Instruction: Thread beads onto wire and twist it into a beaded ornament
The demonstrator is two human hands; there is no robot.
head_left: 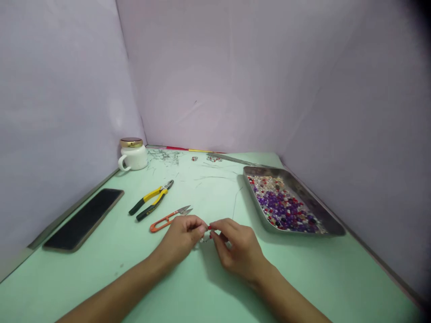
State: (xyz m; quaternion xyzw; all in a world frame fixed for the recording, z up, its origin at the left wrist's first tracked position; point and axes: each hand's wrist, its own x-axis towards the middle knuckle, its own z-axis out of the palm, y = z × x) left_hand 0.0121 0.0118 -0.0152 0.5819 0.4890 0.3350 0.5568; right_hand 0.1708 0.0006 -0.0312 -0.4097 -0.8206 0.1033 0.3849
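Observation:
Near the table's front, my left hand [186, 234] pinches a small piece of beadwork [204, 240] with red and clear beads. Facing it, my right hand [235, 244] has thumb and fingertips closed at a red bead [210, 227] on the same piece. A thin wire [235, 202] rises from behind the right hand. Just beyond the left hand lie orange thread snips [164, 221], their blades pointing away to the right. My fingers hide part of the beadwork.
Yellow-and-black pliers [151, 200] and a dark phone [84, 220] lie to the left. A white lidded mug [134, 157] stands at the back left. On the right is a metal tray [261, 215] of mixed beads. Wire scraps [164, 155] and finished-looking beadwork [214, 159] lie at the back.

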